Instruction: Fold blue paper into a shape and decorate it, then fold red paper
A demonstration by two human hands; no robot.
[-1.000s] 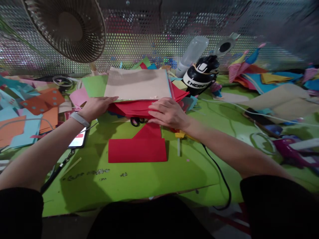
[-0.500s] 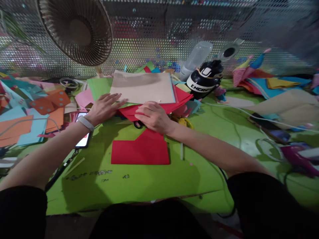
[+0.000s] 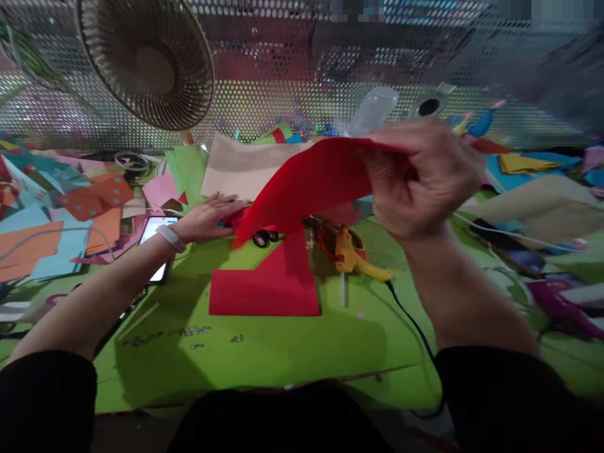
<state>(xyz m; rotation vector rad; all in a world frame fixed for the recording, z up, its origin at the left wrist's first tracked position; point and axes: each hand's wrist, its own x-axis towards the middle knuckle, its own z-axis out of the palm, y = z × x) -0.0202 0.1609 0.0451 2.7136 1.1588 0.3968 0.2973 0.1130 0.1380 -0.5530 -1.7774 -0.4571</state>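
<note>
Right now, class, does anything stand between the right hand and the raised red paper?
Nothing visible: the right hand directly grips the raised red paper by one end. The yellow glue gun lies apart on the green table.

- Right hand (image 3: 425,179) grips a curved red sheet (image 3: 314,185), raised above the green worktop (image 3: 292,358)
- Left hand (image 3: 210,218) lies palm down by the pale sheet's (image 3: 243,167) near left corner
- Red card (image 3: 264,294) lies toward the worktop's front edge
- Fan (image 3: 153,70) rises at its back edge
</note>
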